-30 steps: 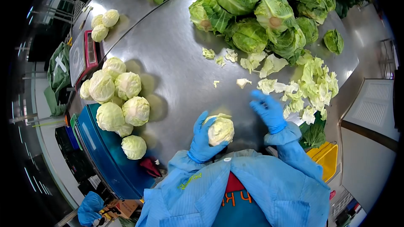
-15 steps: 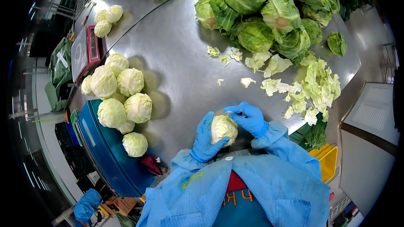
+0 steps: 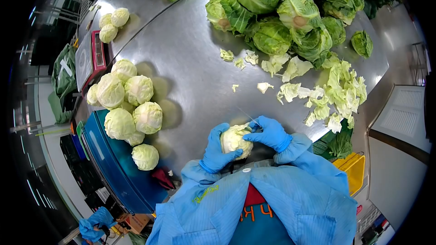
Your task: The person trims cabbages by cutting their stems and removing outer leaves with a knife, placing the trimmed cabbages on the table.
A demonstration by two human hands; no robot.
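Observation:
My left hand point(image 3: 217, 150), in a blue glove, wraps round the left side of a pale, trimmed cabbage point(image 3: 235, 141) just above the table in front of my body. At the cabbage's upper right, my gloved right hand point(image 3: 270, 134) is closed, its fingertips against the leaves. From those fingers a thin, blade-like strip, apparently a knife point(image 3: 246, 115), sticks out up and to the left; its handle is hidden in the glove. Several peeled cabbages point(image 3: 119, 124) are gathered to the left, and scraps of leaf point(image 3: 336, 93) lie to the right.
Untrimmed green cabbages point(image 3: 272, 36) are heaped at the back right of the metal table point(image 3: 200, 77). A red scale point(image 3: 93, 59) stands at the left edge, above a blue bin point(image 3: 106, 159). A yellow crate point(image 3: 352, 170) sits low at the right. Another person's blue sleeve point(image 3: 97, 223) shows at bottom left.
The cabbage has tilted and shifted slightly left in my left hand. My right hand has turned, and the thin blade now shows beyond its fingers. The whole view has shifted slightly.

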